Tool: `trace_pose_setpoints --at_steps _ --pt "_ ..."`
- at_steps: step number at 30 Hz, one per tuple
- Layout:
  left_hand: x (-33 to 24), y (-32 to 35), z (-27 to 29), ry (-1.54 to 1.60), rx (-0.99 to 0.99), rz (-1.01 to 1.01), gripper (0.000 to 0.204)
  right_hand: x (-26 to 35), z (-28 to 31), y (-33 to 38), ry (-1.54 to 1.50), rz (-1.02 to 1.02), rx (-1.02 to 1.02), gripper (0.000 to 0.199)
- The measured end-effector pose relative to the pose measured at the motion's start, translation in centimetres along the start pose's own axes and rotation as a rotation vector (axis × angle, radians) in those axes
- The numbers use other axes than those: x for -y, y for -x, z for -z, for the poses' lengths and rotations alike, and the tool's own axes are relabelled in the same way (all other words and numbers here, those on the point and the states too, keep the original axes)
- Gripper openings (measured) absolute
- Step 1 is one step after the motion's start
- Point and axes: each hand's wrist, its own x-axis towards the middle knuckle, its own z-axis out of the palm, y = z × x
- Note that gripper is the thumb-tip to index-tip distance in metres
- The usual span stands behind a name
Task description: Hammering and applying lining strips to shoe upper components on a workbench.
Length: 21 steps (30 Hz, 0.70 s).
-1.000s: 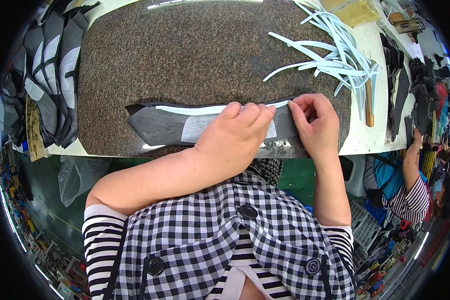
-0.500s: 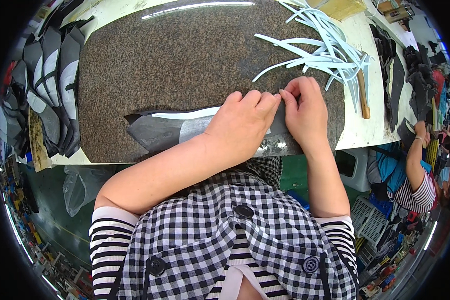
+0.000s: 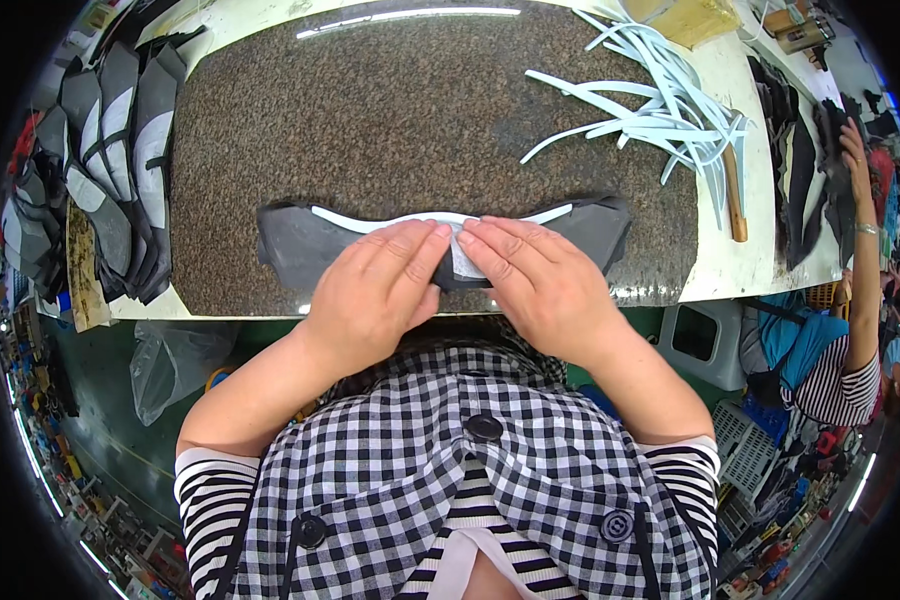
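Left grip [image 3: 375, 290] and right grip [image 3: 545, 290] both grasping the grey panel [image 3: 464, 264] mid-length, ends out either side, white strip [image 3: 432, 216] along its edge just ahead, blue strips [image 3: 670, 132] beyond right grip.

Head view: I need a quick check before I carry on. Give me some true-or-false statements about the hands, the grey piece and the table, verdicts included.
1. The left hand and right hand both touch the grey piece. True.
2. The pale strip runs along its near edge. False: the pale strip runs along its far edge.
3. Stacked grey pieces lie at the left. True.
4. The wooden handle is in the right hand. False: the wooden handle lies by the loose strips.
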Motion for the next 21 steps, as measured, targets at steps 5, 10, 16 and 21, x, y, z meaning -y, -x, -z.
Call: trace_pose_setpoints --at_steps 5,10,16,21 --pt "-0.8 1.0 0.0 -0.071 0.190 -0.083 0.051 0.2 1.3 0.2 0.056 0.103 0.225 0.039" --pt "-0.1 1.0 1.2 -0.119 0.229 -0.093 0.055 0.8 2.0 -0.8 0.089 0.050 0.254 0.045" --pt "1.6 0.1 2.6 0.071 0.369 -0.080 0.048 0.9 2.6 -2.3 0.139 0.120 0.346 0.039" --pt "2.0 -4.3 8.3 -0.309 -0.063 -0.195 0.043 0.7 4.3 -6.8 0.369 0.244 -0.121 0.038"
